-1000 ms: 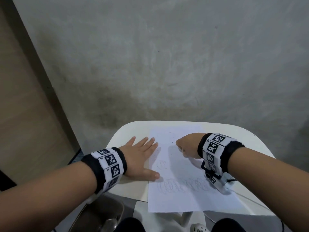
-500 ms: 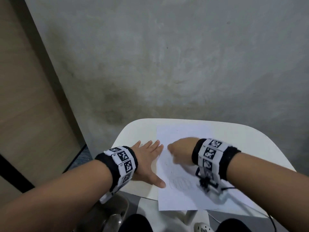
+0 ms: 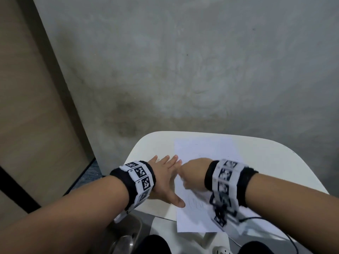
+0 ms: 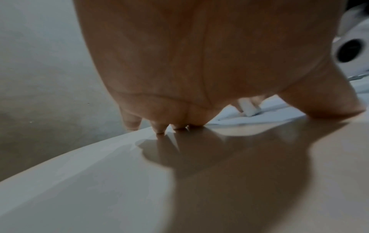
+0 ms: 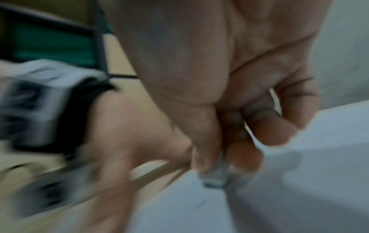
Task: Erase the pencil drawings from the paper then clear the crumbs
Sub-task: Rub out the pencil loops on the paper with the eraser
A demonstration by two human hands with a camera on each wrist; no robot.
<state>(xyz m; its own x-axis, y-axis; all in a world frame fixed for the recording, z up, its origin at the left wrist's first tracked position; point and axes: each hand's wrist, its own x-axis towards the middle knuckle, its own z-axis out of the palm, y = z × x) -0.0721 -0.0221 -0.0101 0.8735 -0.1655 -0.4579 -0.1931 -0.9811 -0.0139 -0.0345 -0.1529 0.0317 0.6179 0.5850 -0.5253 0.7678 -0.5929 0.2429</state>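
Note:
A white sheet of paper (image 3: 200, 149) lies on the white table (image 3: 271, 162), with faint pencil scribbles (image 3: 196, 204) near its front part. My left hand (image 3: 165, 178) lies flat, fingers straight, on the table at the sheet's left edge, its thumb (image 4: 327, 100) pressing on the paper. My right hand (image 3: 192, 173) is curled over the sheet's left part and pinches a small white eraser (image 5: 216, 178) between thumb and fingertips, its tip on the paper (image 5: 299, 189). The eraser (image 4: 249, 108) also shows past the left palm. The right hand is motion-blurred.
A grey concrete wall (image 3: 183, 70) rises just behind the table, and a beige panel (image 3: 33, 107) stands to the left. A metal chair seat (image 3: 126, 233) sits below the table's front left. A black cable (image 3: 256, 219) trails from my right wristband across the table's front right.
My right hand has slid left across the paper with the eraser, until it is close beside the left hand's fingers. The left hand keeps pressing the sheet's left edge. The head view has shifted.

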